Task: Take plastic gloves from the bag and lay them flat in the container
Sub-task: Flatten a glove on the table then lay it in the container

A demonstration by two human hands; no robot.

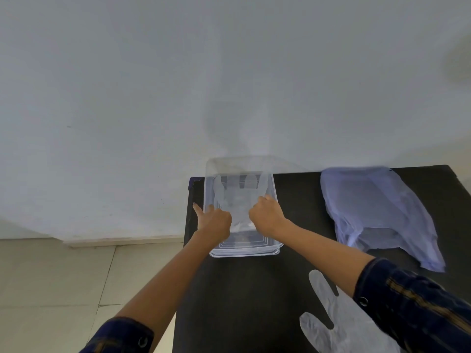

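Note:
A clear plastic container (245, 253) stands at the far left of a black table (237, 301). A translucent plastic glove (238, 197) lies flat inside it, fingers pointing away from me. My left hand (215, 221) and my right hand (266, 215) reach into the container, one at each side of the glove's cuff, with their fingers curled down on it. My left index finger sticks out over the left rim. The pale blue plastic bag (377, 212) lies crumpled at the far right. A second glove (336, 324) lies spread on the table near me, partly under my right sleeve.
The table's left edge runs right beside the container, with tiled floor (51, 289) below it. A white wall (153, 85) rises directly behind the table. Bare black tabletop lies between the container and the bag.

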